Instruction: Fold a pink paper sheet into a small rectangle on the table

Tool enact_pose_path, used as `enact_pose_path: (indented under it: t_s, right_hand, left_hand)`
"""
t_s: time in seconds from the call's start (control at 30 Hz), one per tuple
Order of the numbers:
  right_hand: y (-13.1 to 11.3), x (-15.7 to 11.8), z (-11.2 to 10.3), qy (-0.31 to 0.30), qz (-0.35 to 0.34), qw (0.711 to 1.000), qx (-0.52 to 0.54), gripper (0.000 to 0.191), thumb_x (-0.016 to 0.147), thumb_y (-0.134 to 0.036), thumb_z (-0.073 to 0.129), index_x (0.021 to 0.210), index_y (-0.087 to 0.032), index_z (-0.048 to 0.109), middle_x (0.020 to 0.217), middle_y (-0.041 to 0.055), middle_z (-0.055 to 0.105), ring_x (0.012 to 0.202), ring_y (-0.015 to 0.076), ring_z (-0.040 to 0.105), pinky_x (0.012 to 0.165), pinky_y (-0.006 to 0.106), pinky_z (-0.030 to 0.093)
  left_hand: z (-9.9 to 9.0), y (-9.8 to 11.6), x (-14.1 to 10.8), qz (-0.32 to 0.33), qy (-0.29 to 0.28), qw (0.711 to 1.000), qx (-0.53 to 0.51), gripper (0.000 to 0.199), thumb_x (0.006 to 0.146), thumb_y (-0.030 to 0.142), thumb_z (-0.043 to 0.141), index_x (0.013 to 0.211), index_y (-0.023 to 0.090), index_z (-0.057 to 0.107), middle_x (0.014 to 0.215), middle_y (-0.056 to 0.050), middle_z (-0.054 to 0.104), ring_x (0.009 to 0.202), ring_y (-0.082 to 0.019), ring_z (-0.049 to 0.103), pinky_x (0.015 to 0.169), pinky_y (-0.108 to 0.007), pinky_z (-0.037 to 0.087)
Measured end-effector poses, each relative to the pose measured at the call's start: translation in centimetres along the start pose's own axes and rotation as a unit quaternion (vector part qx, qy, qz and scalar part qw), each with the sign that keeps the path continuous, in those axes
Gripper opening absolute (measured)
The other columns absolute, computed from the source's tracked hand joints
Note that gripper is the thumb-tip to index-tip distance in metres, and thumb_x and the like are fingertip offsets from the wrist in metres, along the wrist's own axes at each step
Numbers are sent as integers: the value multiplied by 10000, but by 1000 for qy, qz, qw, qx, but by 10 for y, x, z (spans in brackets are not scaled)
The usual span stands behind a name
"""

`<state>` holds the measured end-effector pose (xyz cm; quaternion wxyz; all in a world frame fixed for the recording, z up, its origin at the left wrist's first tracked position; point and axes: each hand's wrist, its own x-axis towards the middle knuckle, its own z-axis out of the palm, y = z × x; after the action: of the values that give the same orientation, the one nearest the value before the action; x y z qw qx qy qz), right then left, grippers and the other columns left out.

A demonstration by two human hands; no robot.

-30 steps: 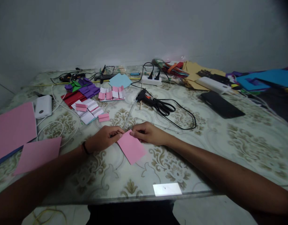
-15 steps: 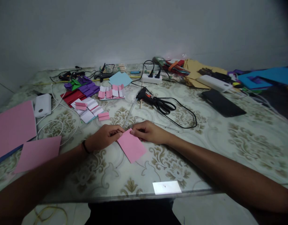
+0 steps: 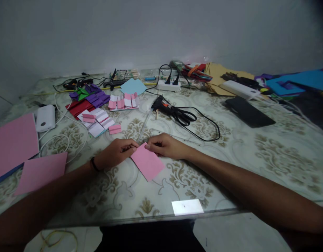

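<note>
A piece of pink paper [image 3: 148, 163] lies slanted at the middle of the table, its far edge between my two hands. My left hand [image 3: 119, 152] pinches its far left corner between thumb and fingers. At the far right corner my right hand [image 3: 163, 145] also grips it, thumb on top. The fingertips under the paper are hidden. Beyond my hands, a glue stick [image 3: 145, 124] extends from a black glue gun [image 3: 161, 106] with a coiled cord. Folded pink and white paper pieces [image 3: 98, 120] lie to the far left of my left hand.
Larger pink sheets [image 3: 43, 171] and a white power bank [image 3: 46, 118] with a looped cable are at left. A white power strip [image 3: 169, 85] stands near the wall. To the right lie a black phone-like slab [image 3: 249, 111] and blue sheets [image 3: 287, 85]. A white card [image 3: 187, 207] sits by the front edge.
Both hands keep their hold on the pink paper with barely any movement. The whole view has shifted slightly, so the table's things appear a little higher and further left.
</note>
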<state>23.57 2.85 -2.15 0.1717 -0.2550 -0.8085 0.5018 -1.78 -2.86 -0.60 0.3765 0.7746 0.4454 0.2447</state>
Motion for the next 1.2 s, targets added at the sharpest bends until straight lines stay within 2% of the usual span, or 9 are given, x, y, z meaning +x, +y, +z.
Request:
enact_pose_path:
  t_s: [0.43,0.63,1.2]
  right_hand:
    - [0,1,0,2,-14,1000,-15,530,1013,-605,535,723,-162,569,608,-24,515,569,94,440,564,226,354]
    - [-1,1,0,0,-14,1000,-11,530,1016,-604,533,726,-162,568,606,-27,516,566,92,439,561,224,353]
    - [-2,1,0,1,-16,1000,-14,525,1015,-594,531,722,-159,568,604,-27,516,568,90,438,558,221,357]
  left_hand:
    - [0,0,1,2,-1,1000,-2,262,986,287,562,1069,141,762,977,-45,788,856,-156,701,763,-229,503]
    - [0,1,1,5,1,1000,-5,263,980,289,556,1056,137,757,927,-36,774,794,-141,676,712,-221,486]
    - [-1,3,1,9,1,1000,-3,236,975,261,561,1038,143,756,926,-34,779,796,-140,685,712,-226,488]
